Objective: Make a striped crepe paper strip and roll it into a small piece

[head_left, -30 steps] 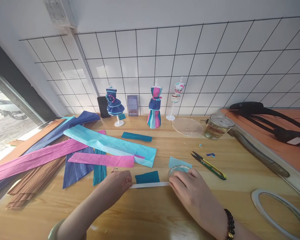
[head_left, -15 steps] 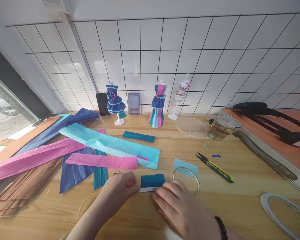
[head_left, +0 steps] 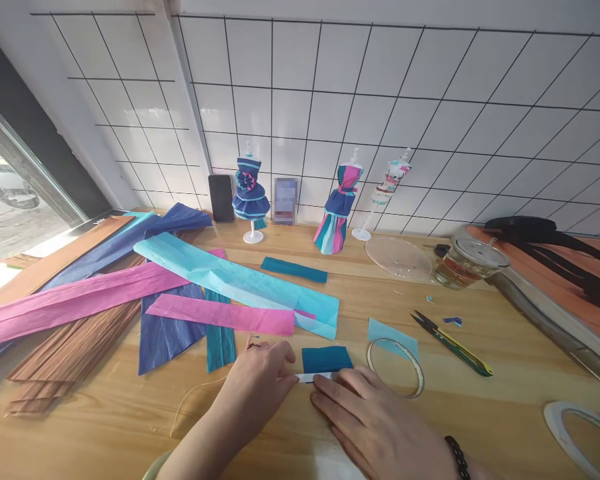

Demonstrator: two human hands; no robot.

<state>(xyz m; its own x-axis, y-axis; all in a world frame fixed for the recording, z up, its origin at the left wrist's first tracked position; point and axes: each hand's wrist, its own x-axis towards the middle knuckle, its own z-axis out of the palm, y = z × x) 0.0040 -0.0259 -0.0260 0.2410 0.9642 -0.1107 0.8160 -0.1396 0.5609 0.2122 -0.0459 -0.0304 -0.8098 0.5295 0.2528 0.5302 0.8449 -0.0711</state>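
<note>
Teal paper (head_left: 327,358) lies on the table (head_left: 275,443), a white strip (head_left: 307,378) along its near edge. The left hand (head_left: 263,373) pinches the strip's left end; the right hand's (head_left: 363,410) fingers lie flat over its right part. An uneven pull could skew the strip or crease the paper. Hidden: the strip's right end; unclear: any overlap.

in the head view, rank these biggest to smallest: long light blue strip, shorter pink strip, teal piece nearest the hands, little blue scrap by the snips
1. Light blue strip
2. Shorter pink strip
3. Teal piece, as far as it shows
4. Blue scrap, clearly the smallest
</note>
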